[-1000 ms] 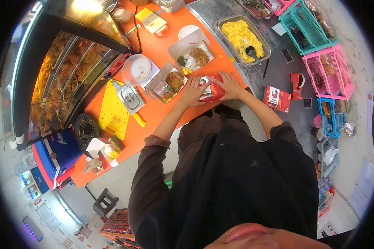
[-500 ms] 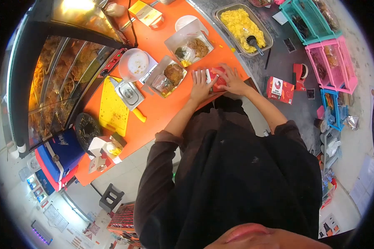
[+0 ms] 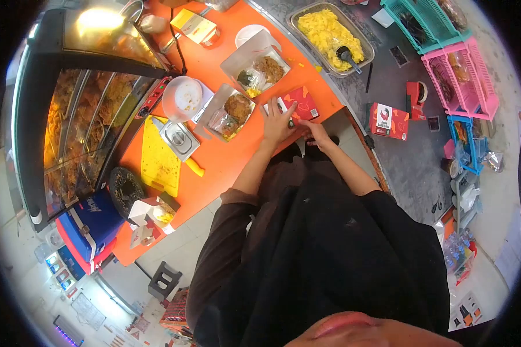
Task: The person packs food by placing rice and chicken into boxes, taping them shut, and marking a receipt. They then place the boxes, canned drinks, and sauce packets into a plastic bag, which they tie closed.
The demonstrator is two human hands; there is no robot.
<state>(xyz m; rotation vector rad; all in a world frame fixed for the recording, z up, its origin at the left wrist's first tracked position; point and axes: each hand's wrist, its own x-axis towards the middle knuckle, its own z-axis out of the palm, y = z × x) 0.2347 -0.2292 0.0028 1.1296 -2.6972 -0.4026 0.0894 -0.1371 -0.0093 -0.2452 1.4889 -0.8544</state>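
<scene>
Left hand (image 3: pixel 277 125) spreads wide over red carton (image 3: pixel 302 100)

Fingers splayed, the worker's palm rests atop the carton on the orange table (image 3: pixel 220 157). The right hand (image 3: pixel 319 136) is at the carton's near edge, fingers loosely bent; from where I stand, I cannot tell whether it pinches the cardboard. Just left of the grip sits an open box (image 3: pixel 218 103) of fried food; well to the right, a closed red box (image 3: pixel 389 121) rests on the grey counter (image 3: pixel 405 168).

I see one left hand (image 3: pixel 278 124) and one right hand (image 3: pixel 320 137) at one red box (image 3: pixel 302 103). Near the left hand sit two open food boxes (image 3: pixel 216 104). Beyond the right hand are one more box (image 3: pixel 391 121) and one tape holder (image 3: pixel 414 107).
</scene>
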